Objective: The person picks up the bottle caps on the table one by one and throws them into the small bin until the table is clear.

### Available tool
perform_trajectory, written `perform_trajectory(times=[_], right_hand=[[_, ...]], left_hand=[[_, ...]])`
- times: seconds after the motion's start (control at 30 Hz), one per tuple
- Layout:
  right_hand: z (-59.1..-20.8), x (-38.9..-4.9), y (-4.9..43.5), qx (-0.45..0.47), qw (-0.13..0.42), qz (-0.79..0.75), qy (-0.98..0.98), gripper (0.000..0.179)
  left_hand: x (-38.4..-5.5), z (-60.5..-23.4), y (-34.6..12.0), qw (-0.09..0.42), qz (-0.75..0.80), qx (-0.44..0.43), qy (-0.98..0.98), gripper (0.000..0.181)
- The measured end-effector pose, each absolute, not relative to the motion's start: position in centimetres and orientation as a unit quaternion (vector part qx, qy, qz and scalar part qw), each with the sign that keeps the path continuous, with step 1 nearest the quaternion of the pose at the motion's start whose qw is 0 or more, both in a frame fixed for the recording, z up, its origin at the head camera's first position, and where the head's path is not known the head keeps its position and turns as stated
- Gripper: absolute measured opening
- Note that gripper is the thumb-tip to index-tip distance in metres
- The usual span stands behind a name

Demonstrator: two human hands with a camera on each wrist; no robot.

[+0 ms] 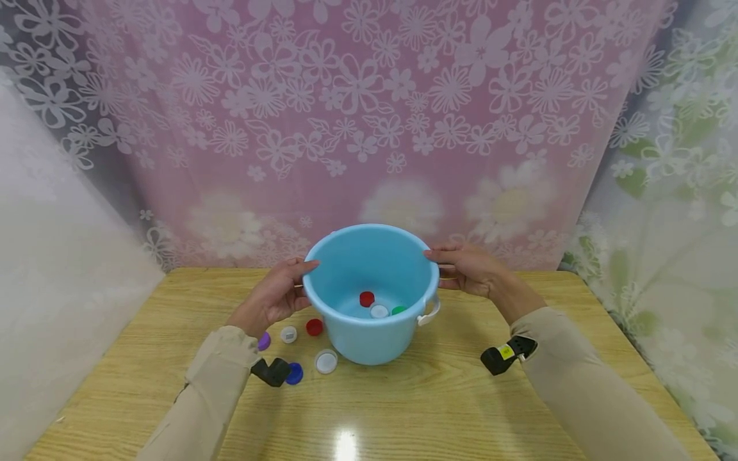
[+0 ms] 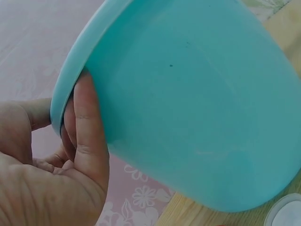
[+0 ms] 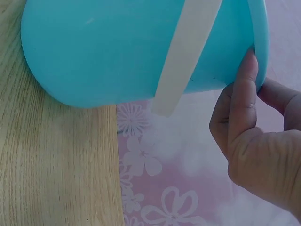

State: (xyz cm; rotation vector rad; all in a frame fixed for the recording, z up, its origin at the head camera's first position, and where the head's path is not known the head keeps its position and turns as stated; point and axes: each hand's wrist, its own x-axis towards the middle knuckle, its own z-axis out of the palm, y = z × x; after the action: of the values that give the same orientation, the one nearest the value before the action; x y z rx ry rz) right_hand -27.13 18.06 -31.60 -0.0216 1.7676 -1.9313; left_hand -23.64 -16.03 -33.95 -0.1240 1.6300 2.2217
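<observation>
A light blue bucket (image 1: pixel 369 342) stands tilted slightly toward me at the middle of the table. My left hand (image 1: pixel 279 296) grips its left rim, thumb over the lip and fingers beneath it on the outer wall, as the left wrist view shows. On the opposite side my right hand (image 1: pixel 469 270) pinches the rim the same way. A white handle (image 3: pixel 186 56) hangs down the bucket's outside near the right hand. Inside lie a red bottle cap (image 1: pixel 366 299), a white cap (image 1: pixel 378 311) and a green cap (image 1: pixel 399 310), the last partly hidden by the front rim.
Loose caps lie on the wooden table (image 1: pixel 438 410) left of the bucket: a red one (image 1: pixel 314 327), a blue one (image 1: pixel 295 373), a purple one (image 1: pixel 264 340) partly behind the left wrist, and white ones, including a larger cap (image 1: pixel 326 362). A pink floral curtain (image 1: pixel 369 153) hangs behind.
</observation>
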Motion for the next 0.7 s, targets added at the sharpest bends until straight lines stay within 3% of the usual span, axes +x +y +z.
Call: perform_trajectory(times=[0.37, 0.53, 0.7], right_hand=[[-31.8, -27.3, 18.0, -0.021, 0.263, -0.717, 0.646, 0.043], [-31.8, -27.3, 18.0, -0.025, 0.261, -0.715, 0.648, 0.046], [-31.8, -27.2, 18.1, -0.033, 0.259, -0.715, 0.648, 0.047]], left_hand=[[-23.0, -34.8, -16.6, 0.114, 0.716, -0.081, 0.684, 0.058], [-22.3, -35.1, -17.8, 0.081, 0.697, -0.109, 0.704, 0.056], [-21.1, -35.6, -19.5, 0.073, 0.632, -0.09, 0.766, 0.039]])
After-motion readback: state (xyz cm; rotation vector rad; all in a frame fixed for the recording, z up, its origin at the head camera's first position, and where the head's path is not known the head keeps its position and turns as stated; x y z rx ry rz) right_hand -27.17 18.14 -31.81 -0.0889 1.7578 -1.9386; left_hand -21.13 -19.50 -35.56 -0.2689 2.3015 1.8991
